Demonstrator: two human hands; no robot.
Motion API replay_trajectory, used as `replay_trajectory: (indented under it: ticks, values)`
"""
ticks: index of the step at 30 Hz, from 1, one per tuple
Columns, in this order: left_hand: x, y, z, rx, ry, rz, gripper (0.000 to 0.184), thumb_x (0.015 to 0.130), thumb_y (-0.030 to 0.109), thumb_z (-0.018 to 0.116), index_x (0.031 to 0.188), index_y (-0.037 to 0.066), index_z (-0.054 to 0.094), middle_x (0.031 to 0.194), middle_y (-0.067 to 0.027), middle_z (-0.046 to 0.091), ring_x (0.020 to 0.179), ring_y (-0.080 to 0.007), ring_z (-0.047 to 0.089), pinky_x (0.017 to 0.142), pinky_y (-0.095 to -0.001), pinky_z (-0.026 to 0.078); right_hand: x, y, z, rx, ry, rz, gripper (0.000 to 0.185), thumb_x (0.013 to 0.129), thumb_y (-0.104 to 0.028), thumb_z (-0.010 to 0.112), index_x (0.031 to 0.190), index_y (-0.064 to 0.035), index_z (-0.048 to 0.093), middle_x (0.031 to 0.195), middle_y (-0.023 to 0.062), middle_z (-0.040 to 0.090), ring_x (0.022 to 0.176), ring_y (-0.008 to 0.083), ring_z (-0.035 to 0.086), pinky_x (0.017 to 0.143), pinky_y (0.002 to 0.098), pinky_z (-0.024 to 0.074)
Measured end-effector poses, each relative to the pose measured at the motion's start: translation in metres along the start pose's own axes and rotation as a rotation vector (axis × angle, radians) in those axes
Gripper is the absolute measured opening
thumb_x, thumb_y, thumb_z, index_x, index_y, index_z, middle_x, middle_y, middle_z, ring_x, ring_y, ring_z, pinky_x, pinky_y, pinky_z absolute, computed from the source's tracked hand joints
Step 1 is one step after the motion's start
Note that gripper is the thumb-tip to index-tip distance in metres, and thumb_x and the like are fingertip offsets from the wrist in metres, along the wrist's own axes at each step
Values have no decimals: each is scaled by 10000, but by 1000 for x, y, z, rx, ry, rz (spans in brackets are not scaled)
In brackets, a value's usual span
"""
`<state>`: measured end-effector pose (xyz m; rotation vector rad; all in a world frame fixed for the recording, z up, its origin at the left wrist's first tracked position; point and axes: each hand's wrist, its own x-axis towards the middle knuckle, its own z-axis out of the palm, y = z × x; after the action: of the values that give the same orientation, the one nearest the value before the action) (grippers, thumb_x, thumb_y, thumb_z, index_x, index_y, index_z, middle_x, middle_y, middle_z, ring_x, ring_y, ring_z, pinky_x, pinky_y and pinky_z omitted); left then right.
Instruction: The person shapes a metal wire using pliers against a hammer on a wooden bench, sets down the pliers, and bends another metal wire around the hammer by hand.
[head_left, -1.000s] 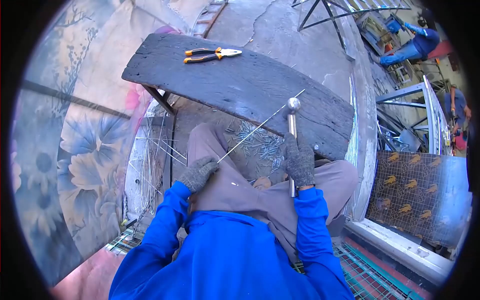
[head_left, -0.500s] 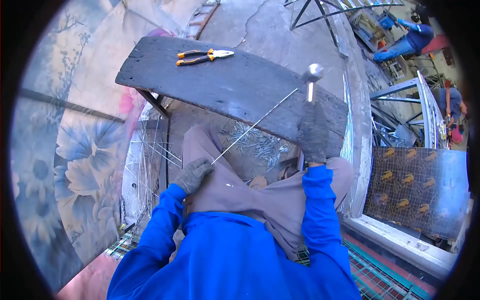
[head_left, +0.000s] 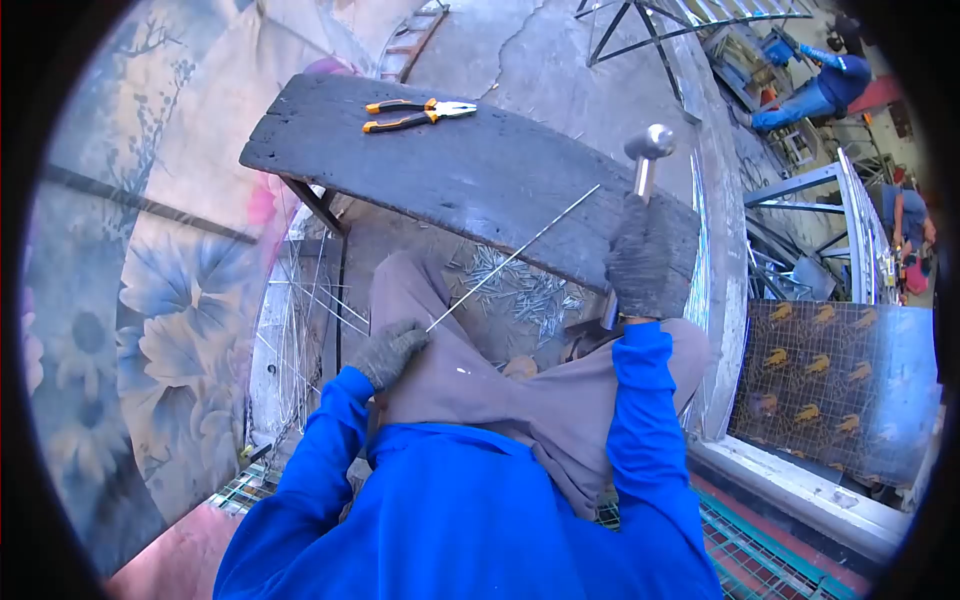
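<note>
My gloved left hand rests by my left thigh, closed around the near end of a thin metal rod. The rod slants up to the right, and its far end lies over the dark wooden bench. Closed round a hammer's handle is my gloved right hand, above the bench's right part. The shiny head of the hammer points away from me. Pliers with orange and black handles lie on the bench's far left part.
Many short cut metal pieces are heaped on the floor under the bench. Thin wires stand at the left beside a floral curtain. Metal frames stand at the right. Another person bends over at the far right.
The hammer and my right hand have shifted slightly right. The bench and pliers also appear a little further right as the view moves. The left hand keeps its hold on the rod.
</note>
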<state>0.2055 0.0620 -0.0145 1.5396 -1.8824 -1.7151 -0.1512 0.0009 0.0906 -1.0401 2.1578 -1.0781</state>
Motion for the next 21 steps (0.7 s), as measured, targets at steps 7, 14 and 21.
replay_trajectory:
  ticks: [7,14,21]
  values:
    - [-5,-2,3,-32,31,1,283,963,264,527,1011,13,647,919,-102,636,870,-197,601,852,-319,474,50,105,17,-686,-97,-838,407,1005,-285,496,1343,-59,522,890,218,677,779,395,676,690,524,512]
    - [-11,-2,-1,133,-33,168,302,999,285,489,1079,45,655,1117,-195,638,999,-345,628,919,-411,477,-10,5,6,-189,-143,-12,395,1019,-336,460,1291,-75,577,878,225,672,773,395,672,683,517,515]
    - [-9,2,2,-14,-6,27,271,975,289,528,1034,56,653,985,-143,659,912,-286,626,866,-386,484,25,89,3,-639,-227,-650,406,1026,-342,453,1286,-60,587,855,251,656,796,404,672,714,528,520]
